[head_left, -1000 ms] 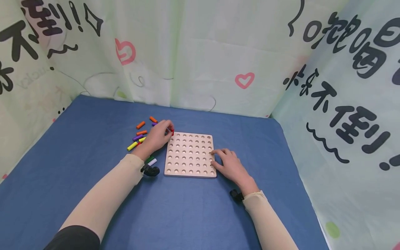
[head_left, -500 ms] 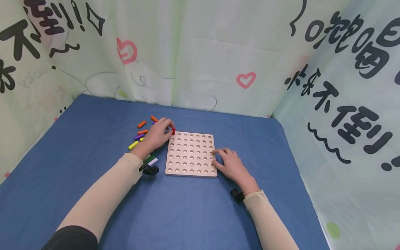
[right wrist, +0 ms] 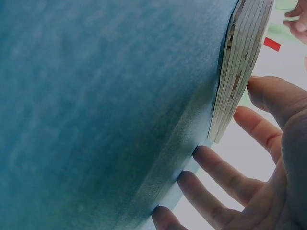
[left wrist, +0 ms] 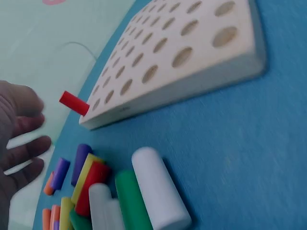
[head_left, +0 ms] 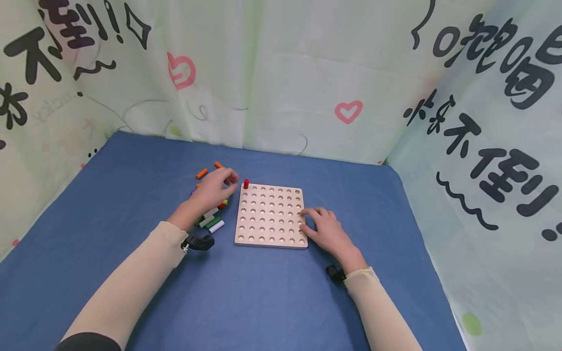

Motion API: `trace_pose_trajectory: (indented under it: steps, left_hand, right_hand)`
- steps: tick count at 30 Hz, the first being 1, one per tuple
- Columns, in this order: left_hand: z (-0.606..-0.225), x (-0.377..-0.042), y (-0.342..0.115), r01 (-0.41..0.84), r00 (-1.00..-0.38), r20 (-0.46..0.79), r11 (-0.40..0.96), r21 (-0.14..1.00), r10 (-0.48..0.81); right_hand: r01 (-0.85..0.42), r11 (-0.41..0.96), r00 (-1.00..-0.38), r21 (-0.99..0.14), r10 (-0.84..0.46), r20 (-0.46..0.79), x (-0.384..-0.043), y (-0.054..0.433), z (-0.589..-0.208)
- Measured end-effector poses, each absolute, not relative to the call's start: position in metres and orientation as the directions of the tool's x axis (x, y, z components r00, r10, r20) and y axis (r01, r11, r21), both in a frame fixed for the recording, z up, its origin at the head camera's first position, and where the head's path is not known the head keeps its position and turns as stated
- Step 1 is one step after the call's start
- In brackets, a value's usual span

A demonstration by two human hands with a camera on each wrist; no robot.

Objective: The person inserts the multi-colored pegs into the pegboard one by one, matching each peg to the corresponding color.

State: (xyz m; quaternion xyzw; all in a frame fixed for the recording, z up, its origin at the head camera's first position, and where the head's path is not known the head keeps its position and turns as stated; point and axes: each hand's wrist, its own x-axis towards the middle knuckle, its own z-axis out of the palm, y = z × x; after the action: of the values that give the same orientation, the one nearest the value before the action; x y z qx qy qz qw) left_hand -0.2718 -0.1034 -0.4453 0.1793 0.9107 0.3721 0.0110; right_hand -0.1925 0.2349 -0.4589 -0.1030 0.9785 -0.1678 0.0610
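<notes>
Nearest, two beige sleeves (head_left: pixel 125 287) reach over the blue tabletop (head_left: pixel 263 297) from seven and five o'clock. The right hand (head_left: pixel 326 228) is at about half past three of the pale board (head_left: pixel 267 216), its grip released, thumb and forefinger at the board's edge. Only the right wrist view shows that edge as stacked layers; the head view gives the square grid of round holes from above.

At nine o'clock of the board are loose pegs, a white peg (head_left: pixel 216 226) closest. The left wrist view brings out purple pegs (left wrist: pixel 60 173) in this group, mostly covered by the left hand (head_left: pixel 211 189) in the head view. That hand is at ten o'clock, its grip released too; the left wrist view shows a gap between it and the red peg (head_left: pixel 246 184), which stands in the board's corner hole between ten and eleven o'clock. Farther off are orange pegs (head_left: pixel 202 173), then a printed curtain (head_left: pixel 290 73) at twelve.
</notes>
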Motion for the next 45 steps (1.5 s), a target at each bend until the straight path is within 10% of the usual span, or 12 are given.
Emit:
trace_pose_trajectory:
  steps: [26,45]
  left_hand:
    - [-0.455,-0.241,-0.117,0.369,-0.923,0.007,0.881,0.296,0.384]
    - [-0.467,-0.244,-0.112,0.394,-0.918,0.079,0.881,0.262,0.388]
  right_hand:
    - [-0.183,0.923,-0.971,-0.339,-0.223,-0.082,-0.194,0.237,-0.460]
    - [-0.207,0.922,-0.967,-0.326,-0.244,-0.075,-0.193,0.235,-0.461]
